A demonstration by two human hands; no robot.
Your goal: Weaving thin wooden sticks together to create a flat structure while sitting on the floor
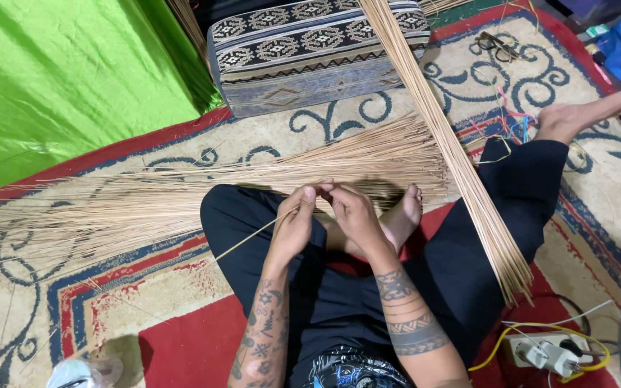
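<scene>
A patterned carpet [612, 187] in cream, red and blue is spread over the floor, with a bright green sheet [59, 79] laid at the upper left. A patterned cushion [310, 54] is set at the top centre. A wide fan of thin straw-coloured sticks [181, 194] is spread across the carpet in front of the crossed legs in black trousers [468, 251], and a tighter long bundle of sticks [454, 151] is laid diagonally from the top down over the right knee. The left hand [292, 223] and right hand [350, 215] are brought together above the lap, fingertips nearly touching, each pinched shut on a single thin stick [253, 236] that is seen slanting down to the left from the left hand. A white power strip [551, 352] with plugs and yellow cable is seen at the lower right. Spectacles [496, 44] are left on the carpet at the upper right.
</scene>
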